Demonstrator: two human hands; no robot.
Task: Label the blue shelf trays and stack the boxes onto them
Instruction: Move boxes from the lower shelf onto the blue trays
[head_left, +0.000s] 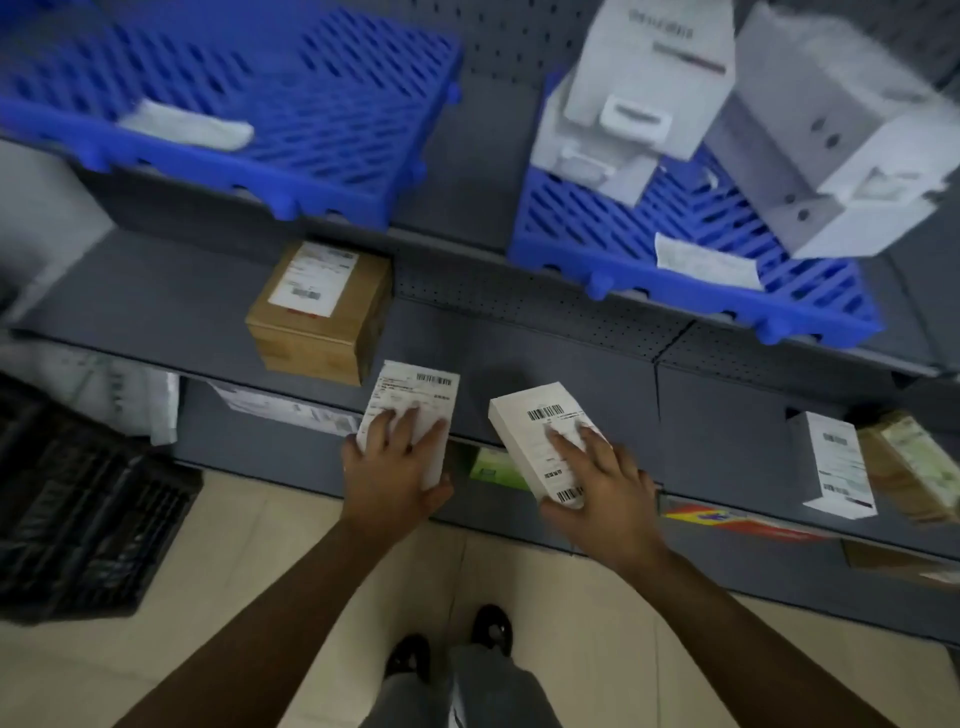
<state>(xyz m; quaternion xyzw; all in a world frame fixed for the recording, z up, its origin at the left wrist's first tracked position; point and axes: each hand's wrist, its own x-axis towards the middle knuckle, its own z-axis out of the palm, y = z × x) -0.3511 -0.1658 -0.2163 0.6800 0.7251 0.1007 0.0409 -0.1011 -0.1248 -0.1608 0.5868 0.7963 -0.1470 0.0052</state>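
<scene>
White barcode-labelled boxes: left hand (390, 470) grips one box (415, 410), right hand (605, 480) grips another (540, 431).

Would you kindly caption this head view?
Each hand, left and right, grips a white labelled box below two blue trays.

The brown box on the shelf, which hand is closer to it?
Left. The left hand sits just below the brown box; the right hand is farther off, down to its right.
</scene>
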